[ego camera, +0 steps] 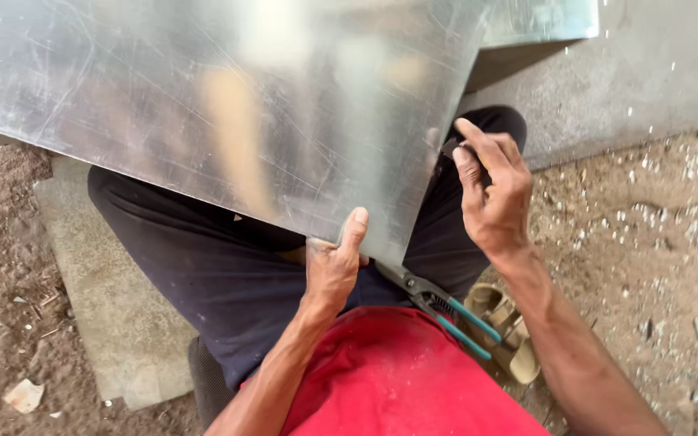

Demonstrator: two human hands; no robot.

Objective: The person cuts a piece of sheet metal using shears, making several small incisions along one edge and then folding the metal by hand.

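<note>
A large, scratched, shiny metal sheet (228, 105) lies tilted across my lap. My left hand (334, 266) grips its near edge, thumb on top and fingers underneath. My right hand (490, 190) is at the sheet's right edge with thumb and forefinger pinched together there; a small dark bit shows between the fingertips, too small to identify. Tin snips with teal handles (450, 311) rest on my thigh, just below the sheet's near corner and between my two arms, touched by neither hand.
I sit low in dark trousers and a red shirt. A flat concrete slab (115, 323) lies at my left, a tan sandal (515, 339) at my right. Dirt ground with white chips (664, 234) surrounds me. Another metal sheet (543, 20) lies on grey concrete beyond.
</note>
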